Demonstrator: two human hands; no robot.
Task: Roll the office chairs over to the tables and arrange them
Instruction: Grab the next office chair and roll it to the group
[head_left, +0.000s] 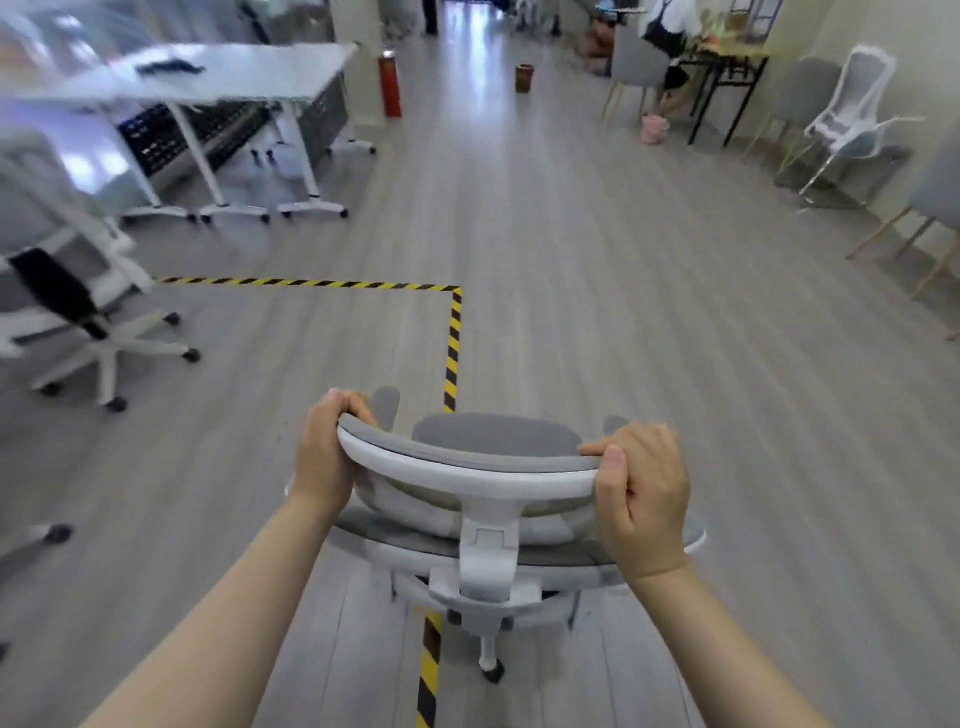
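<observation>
Gripping: headrest (470, 470) of the grey office chair (483, 540), at 6 o'clock, low in the view.
Left grip (327, 454): fingers curled over the left end of the headrest, thumb side behind the white frame, holding it.
Right grip (641, 493): fingers wrapped over the right end of the headrest, thumb laid along the top edge, holding it.
Chair in hand: standing on the grey plank floor (597, 291), facing away toward 12 o'clock, white spine and one caster visible beneath the seat.
Hazard tape (453, 343): yellow-and-black strip running under the chair, up toward 12 o'clock, then turning at a corner toward 9 o'clock.
Second office chair (78, 312): at 9 o'clock, white star base on casters, blurred, well apart from the held chair.
Counter (208, 78): white, on wheeled legs, at 10 o'clock, well apart from both chairs; dark object on top, too blurred to identify.
Fire extinguisher (390, 83): red, upright, at 11 o'clock beside a pillar.
Far right: white-framed chair (852, 119) at 2 o'clock along the wall, near wooden-legged grey chairs.
Person (667, 36): seated at a dark-legged table, at 1 o'clock.
</observation>
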